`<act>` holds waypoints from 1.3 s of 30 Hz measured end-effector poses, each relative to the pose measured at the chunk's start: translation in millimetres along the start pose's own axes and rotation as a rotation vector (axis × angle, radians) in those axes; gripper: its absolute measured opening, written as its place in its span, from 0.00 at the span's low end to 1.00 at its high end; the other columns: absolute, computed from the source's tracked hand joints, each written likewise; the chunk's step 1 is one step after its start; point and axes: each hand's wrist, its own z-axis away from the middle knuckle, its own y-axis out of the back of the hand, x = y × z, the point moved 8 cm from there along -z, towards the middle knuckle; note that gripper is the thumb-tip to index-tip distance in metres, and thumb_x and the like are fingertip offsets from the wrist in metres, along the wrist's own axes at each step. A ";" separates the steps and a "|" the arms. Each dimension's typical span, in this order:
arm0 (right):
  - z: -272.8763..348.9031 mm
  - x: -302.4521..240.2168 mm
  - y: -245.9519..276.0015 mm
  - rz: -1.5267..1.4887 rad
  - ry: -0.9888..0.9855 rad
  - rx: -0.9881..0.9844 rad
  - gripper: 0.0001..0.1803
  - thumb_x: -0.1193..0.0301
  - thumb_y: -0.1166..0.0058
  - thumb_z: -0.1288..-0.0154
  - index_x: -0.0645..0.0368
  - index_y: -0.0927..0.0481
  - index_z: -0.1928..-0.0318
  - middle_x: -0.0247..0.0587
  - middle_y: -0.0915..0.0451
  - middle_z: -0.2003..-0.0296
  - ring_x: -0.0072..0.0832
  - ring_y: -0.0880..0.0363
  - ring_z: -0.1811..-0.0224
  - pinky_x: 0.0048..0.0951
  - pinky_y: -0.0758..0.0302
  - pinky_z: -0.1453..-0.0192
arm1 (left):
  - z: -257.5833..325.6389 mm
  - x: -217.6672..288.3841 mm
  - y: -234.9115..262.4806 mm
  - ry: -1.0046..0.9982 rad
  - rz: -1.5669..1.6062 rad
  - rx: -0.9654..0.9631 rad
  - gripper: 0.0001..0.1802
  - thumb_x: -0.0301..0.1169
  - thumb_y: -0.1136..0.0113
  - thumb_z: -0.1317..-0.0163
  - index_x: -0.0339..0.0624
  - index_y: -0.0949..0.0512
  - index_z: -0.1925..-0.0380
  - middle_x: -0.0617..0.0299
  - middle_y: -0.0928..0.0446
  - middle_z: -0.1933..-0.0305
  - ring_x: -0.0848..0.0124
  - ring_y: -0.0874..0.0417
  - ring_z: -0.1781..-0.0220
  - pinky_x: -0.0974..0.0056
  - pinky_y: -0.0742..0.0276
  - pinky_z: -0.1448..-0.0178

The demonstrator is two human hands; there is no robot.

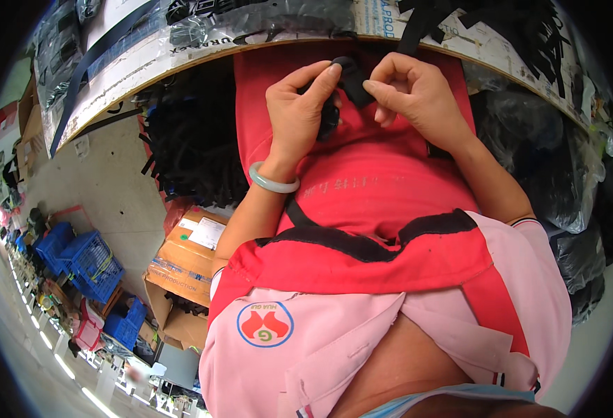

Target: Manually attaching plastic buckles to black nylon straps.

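Observation:
Above my red apron (362, 153), close to the table edge, my left hand (296, 104) pinches a folded piece of black webbing strap (352, 82) between thumb and fingers. A dark part of the same or another piece (329, 122) hangs below those fingers, and its kind is unclear. Just right of the strap, my right hand (418, 97) has its fingers curled and closed, thumb tip at the strap's edge. Whatever lies between those fingers is too small or hidden to name. A pale bangle (273, 178) circles my left wrist.
The worktable (202, 64) curves across the top, carrying clear plastic bags (212, 31) and loose black straps (515, 24). Dark strap bundles (188, 143) lie below it on the left. An open cardboard box (184, 254) and blue crates (92, 261) stand at left; plastic-wrapped bundles (536, 139) at right.

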 end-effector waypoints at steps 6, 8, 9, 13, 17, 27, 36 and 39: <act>-7.6 22.3 0.6 -0.082 -0.115 0.018 0.08 0.72 0.43 0.33 0.63 0.26 0.62 0.34 0.22 0.74 0.20 0.19 0.73 0.19 0.21 0.69 | 4.9 12.9 -4.3 -0.350 -0.261 -0.033 0.08 0.23 0.36 0.40 0.34 0.17 0.61 0.64 0.21 0.72 0.78 0.23 0.71 0.75 0.29 0.68; -11.6 18.2 -1.8 -0.221 -0.046 0.081 0.10 0.69 0.44 0.32 0.64 0.25 0.58 0.34 0.22 0.73 0.21 0.19 0.74 0.19 0.20 0.68 | 7.6 14.3 -2.0 -0.420 -0.308 -0.044 0.08 0.23 0.37 0.39 0.33 0.17 0.60 0.65 0.22 0.71 0.80 0.23 0.72 0.76 0.31 0.70; -15.0 18.3 -5.1 -0.227 -0.043 0.060 0.10 0.69 0.44 0.32 0.64 0.25 0.58 0.34 0.22 0.73 0.21 0.19 0.74 0.19 0.20 0.68 | 10.6 20.8 0.0 -0.492 -0.363 -0.050 0.08 0.22 0.38 0.38 0.33 0.17 0.59 0.67 0.23 0.70 0.81 0.24 0.73 0.77 0.32 0.72; -15.9 53.6 -7.5 -0.255 -0.331 -0.238 0.11 0.63 0.47 0.29 0.59 0.22 0.60 0.26 0.26 0.78 0.13 0.28 0.81 0.14 0.31 0.78 | 13.8 16.9 -3.7 -0.351 -0.243 -0.151 0.07 0.23 0.35 0.41 0.35 0.16 0.62 0.63 0.23 0.70 0.76 0.24 0.69 0.72 0.29 0.66; -26.2 46.1 -26.5 -0.279 -0.313 -0.291 0.11 0.63 0.45 0.31 0.58 0.21 0.62 0.24 0.29 0.79 0.11 0.34 0.83 0.14 0.39 0.81 | 31.9 27.9 13.1 -0.235 -0.148 -0.209 0.07 0.21 0.39 0.38 0.34 0.16 0.61 0.65 0.24 0.69 0.80 0.25 0.74 0.75 0.31 0.73; -46.2 29.3 -43.8 0.145 -0.076 -0.242 0.09 0.66 0.46 0.31 0.59 0.20 0.60 0.25 0.25 0.75 0.11 0.30 0.77 0.13 0.34 0.72 | 131.9 98.6 209.7 -0.143 -0.710 0.596 0.34 0.22 0.31 0.47 0.45 0.28 0.38 0.70 0.26 0.73 0.82 0.28 0.74 0.75 0.31 0.70; -31.4 9.7 -87.0 0.260 0.008 -0.337 0.07 0.73 0.46 0.33 0.63 0.21 0.59 0.28 0.25 0.75 0.12 0.32 0.77 0.16 0.34 0.74 | 47.2 19.2 43.5 -0.137 -0.330 -0.056 0.45 0.22 0.27 0.52 0.46 0.36 0.32 0.72 0.27 0.74 0.84 0.29 0.73 0.77 0.33 0.68; -28.7 21.3 -75.2 0.110 -0.102 -0.323 0.05 0.74 0.47 0.33 0.64 0.22 0.62 0.29 0.24 0.75 0.13 0.30 0.78 0.16 0.33 0.76 | 32.0 5.5 37.3 -0.158 -0.304 -0.092 0.44 0.22 0.26 0.52 0.46 0.34 0.33 0.72 0.28 0.74 0.84 0.29 0.72 0.78 0.32 0.67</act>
